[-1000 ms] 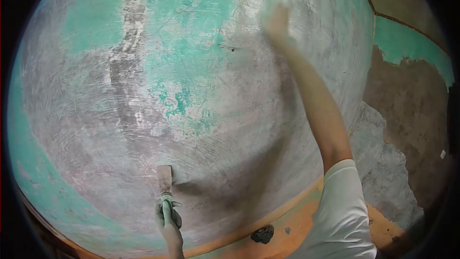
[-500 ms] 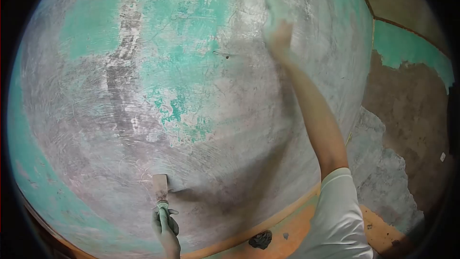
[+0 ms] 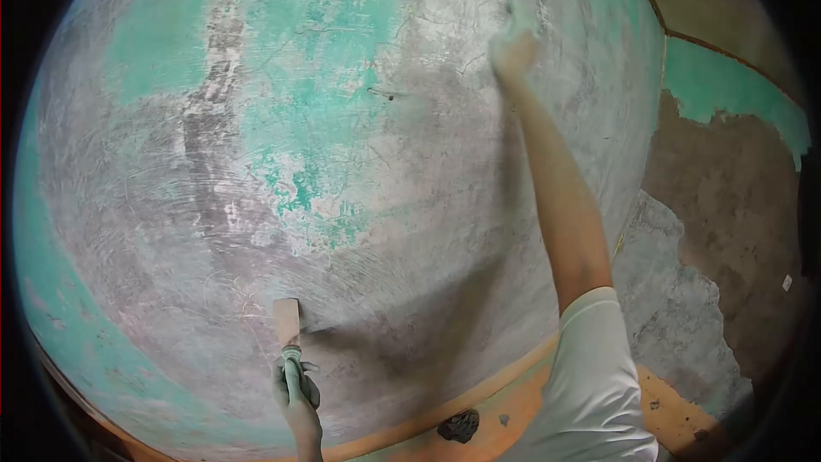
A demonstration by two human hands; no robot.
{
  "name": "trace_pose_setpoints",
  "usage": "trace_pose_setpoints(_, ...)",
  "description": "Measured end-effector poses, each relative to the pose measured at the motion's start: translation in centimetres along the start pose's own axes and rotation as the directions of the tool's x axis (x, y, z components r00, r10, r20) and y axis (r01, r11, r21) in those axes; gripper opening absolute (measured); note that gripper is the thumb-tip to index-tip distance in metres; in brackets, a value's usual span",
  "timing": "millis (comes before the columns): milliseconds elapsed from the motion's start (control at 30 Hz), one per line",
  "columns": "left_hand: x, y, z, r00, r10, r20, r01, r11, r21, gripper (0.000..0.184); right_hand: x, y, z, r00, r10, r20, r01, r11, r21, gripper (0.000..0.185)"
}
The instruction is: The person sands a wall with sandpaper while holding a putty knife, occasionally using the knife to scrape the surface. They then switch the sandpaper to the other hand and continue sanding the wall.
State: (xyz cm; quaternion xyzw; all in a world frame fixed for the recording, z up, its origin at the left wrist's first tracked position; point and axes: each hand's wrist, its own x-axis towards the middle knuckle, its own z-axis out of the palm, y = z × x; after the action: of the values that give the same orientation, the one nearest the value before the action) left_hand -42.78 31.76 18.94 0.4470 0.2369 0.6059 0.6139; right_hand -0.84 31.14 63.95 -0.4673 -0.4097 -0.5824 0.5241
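Note:
My left hand (image 3: 296, 392) is wrapped round the handle of a scraper (image 3: 287, 320) at the lower middle, its flat blade pointing up in front of the wall. High on the right, my right hand (image 3: 516, 50) reaches up against the wall (image 3: 428, 162), blurred by motion. Its fingers are smeared, and what they hold, if anything, cannot be made out. The wall shows green paint patches among scraped grey and whitish areas. A small dark hole (image 3: 391, 97) is near its middle.
An orange ledge or floor edge (image 3: 530, 393) runs below the wall, with a dark lump (image 3: 458, 426) on it. To the right, an adjoining wall (image 3: 727, 197) has green paint above bare brown and grey areas, with a small white spot (image 3: 787, 283).
My right hand has moved a little to the right along the wall. My left hand still grips the scraper, slightly shifted. The view has shifted slightly.

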Motion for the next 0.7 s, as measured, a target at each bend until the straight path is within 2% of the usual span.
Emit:
trace_pose_setpoints(67,0.0,-0.4,0.4,1.000,0.003,-0.001,-0.003,1.000,-0.002,0.017,-1.6,-1.4,0.8,0.976,-0.216,-0.024,0.217,0.974,0.065,0.046)
trace_pose_setpoints(100,0.0,-0.7,0.3,1.000,-0.002,-0.007,0.002,1.000,-0.006,0.017,-3.5,-1.7,0.4,0.924,-0.379,-0.039,0.380,0.910,0.168,0.047)
trace_pose_setpoints(167,0.2,-1.1,0.5,1.000,-0.006,-0.011,0.006,1.000,-0.010,0.016,-7.8,-2.2,-2.3,0.860,-0.505,0.076,0.480,0.850,0.217,0.047)
trace_pose_setpoints(267,0.1,-1.0,0.2,1.000,-0.010,-0.010,0.010,1.000,0.005,0.016,-10.4,4.8,-5.4,0.831,-0.263,0.490,0.280,0.959,0.041,0.045)
trace_pose_setpoints(333,0.0,-0.8,0.2,1.000,-0.009,-0.001,0.009,1.000,0.001,0.017,-7.0,5.0,-6.3,0.936,-0.278,0.216,0.275,0.960,0.041,0.045)
trace_pose_setpoints(400,-0.2,-1.1,0.2,1.000,-0.006,-0.019,0.007,1.000,0.013,0.017,-3.1,6.5,-4.5,0.983,-0.176,0.049,0.175,0.984,0.040,0.044)
trace_pose_setpoints(467,0.1,-1.5,0.3,0.999,0.019,-0.031,-0.019,1.000,0.022,0.018,-0.6,4.7,-1.7,0.990,-0.131,-0.047,0.134,0.989,0.066,0.042)
trace_pose_setpoints(533,0.1,-2.2,0.4,0.998,0.039,-0.040,-0.038,0.999,0.029,0.020,-0.8,0.8,0.0,0.952,-0.295,-0.084,0.293,0.956,-0.027,0.040)
trace_pose_setpoints(567,0.2,-2.6,0.7,0.998,0.030,-0.046,-0.030,0.999,0.012,0.022,-2.6,-0.9,0.5,0.966,-0.259,0.016,0.256,0.961,0.107,0.039)
trace_pose_setpoints(633,0.2,-3.4,0.9,0.998,0.004,-0.058,-0.004,1.000,-0.014,0.026,-8.0,-3.2,-0.7,0.940,-0.332,0.083,0.301,0.918,0.259,0.037)
trace_pose_setpoints(700,0.1,-3.7,1.5,1.000,0.012,-0.024,-0.011,1.000,0.019,0.029,-10.9,-2.4,-2.5,0.894,-0.437,0.094,0.400,0.876,0.270,0.036)
